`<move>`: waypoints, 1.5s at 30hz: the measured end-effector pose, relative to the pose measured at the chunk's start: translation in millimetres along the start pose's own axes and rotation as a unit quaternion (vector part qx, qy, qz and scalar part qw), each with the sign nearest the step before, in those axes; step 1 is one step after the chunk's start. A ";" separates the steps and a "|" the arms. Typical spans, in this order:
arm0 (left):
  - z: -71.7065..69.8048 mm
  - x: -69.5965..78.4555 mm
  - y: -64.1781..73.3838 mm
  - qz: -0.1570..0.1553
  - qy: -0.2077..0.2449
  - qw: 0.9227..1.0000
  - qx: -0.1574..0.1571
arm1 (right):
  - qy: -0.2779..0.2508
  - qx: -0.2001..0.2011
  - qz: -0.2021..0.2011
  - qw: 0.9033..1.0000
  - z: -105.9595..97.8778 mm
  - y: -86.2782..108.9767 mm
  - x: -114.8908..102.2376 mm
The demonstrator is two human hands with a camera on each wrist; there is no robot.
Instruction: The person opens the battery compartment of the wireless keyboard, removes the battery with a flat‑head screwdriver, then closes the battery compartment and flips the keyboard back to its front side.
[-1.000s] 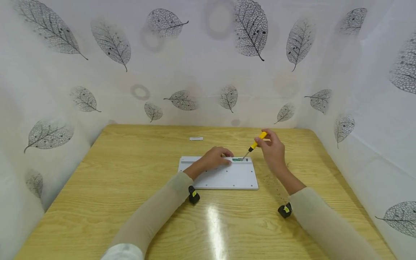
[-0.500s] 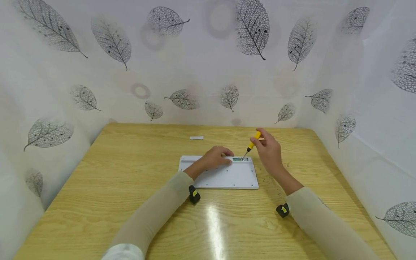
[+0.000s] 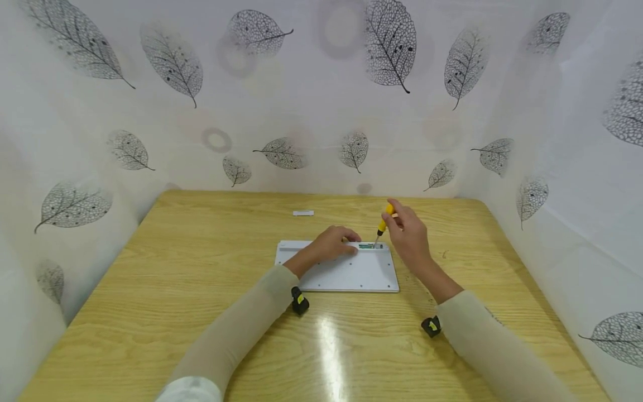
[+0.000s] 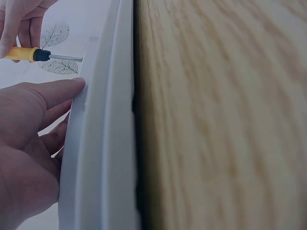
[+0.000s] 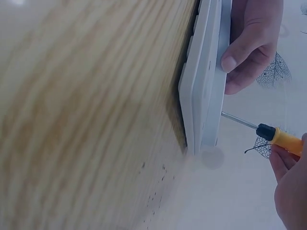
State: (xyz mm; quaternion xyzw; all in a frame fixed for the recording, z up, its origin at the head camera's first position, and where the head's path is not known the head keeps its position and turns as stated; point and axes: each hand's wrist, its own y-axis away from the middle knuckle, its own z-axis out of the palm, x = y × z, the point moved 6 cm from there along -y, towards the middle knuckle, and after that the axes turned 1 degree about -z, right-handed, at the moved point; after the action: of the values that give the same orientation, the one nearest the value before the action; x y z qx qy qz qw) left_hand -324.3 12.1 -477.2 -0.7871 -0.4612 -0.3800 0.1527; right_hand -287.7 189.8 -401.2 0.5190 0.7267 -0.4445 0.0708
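A white keyboard [image 3: 356, 273] lies face down on the table, its screw-dotted back up. Near its far right corner a narrow open compartment [image 3: 369, 246] shows green inside; its contents are too small to tell. My left hand [image 3: 332, 244] holds the keyboard's far edge, thumb on the back and fingers at the far side. My right hand [image 3: 409, 234] grips the yellow handle of a screwdriver [image 3: 384, 220], which tilts with its metal tip down at the compartment. In the right wrist view the screwdriver's shaft [image 5: 239, 120] meets the keyboard beside the left hand.
A small white strip, perhaps the compartment's cover [image 3: 303, 213], lies farther back on the wooden table [image 3: 201, 268]. Dark specks mark the table right of the keyboard. A leaf-printed curtain [image 3: 311, 111] surrounds the back and sides.
My right hand has moved left, bringing the screwdriver more upright while its tip stays at the compartment. The left hand and the keyboard have kept their places.
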 end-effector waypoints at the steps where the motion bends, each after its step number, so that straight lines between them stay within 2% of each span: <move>1: 0.0 0.1 0.3 -0.001 0.000 1.000 0.000 | -0.001 0.000 -0.005 1.000 0.6 0.3 -0.7; 6: 0.2 0.9 1.5 -0.005 0.000 1.000 -0.004 | -0.007 -0.001 -0.009 1.000 1.9 1.2 -1.5; 15: 0.5 0.2 1.5 -0.006 0.006 1.000 -0.001 | -0.014 -0.006 0.033 0.999 1.3 4.8 2.8; 19: -0.2 0.4 1.4 -0.004 0.013 1.000 -0.002 | -0.043 0.008 0.057 0.997 -0.1 9.2 9.8; 22: 0.3 -1.1 0.5 -0.010 0.014 1.000 -0.004 | -0.080 0.021 0.092 0.992 -1.1 12.5 16.9; 25: 1.1 -2.8 -0.5 -0.015 0.013 1.000 -0.003 | -0.139 0.034 0.133 0.981 -1.9 15.5 25.8; 28: 1.5 -2.8 -0.8 -0.015 0.015 1.000 -0.001 | -0.198 0.047 0.178 0.963 -2.5 18.7 37.6; 33: 2.7 -1.5 -0.1 -0.009 0.026 1.000 -0.002 | -0.243 0.063 0.249 0.936 -3.2 26.3 59.4; 40: 3.3 -3.8 -1.2 -0.018 0.025 1.000 -0.004 | -0.275 0.064 0.283 0.916 -3.9 31.8 69.4; 45: 1.6 -3.9 -1.9 -0.017 0.021 1.000 0.002 | -0.316 0.078 0.304 0.895 -3.9 33.9 71.2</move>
State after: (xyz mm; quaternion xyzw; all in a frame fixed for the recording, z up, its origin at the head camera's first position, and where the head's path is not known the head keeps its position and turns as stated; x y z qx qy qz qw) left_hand -326.3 11.7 -481.4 -0.7706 -0.4721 -0.3983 0.1570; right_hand -290.7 244.1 -458.4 0.5505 0.4361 -0.5972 0.3875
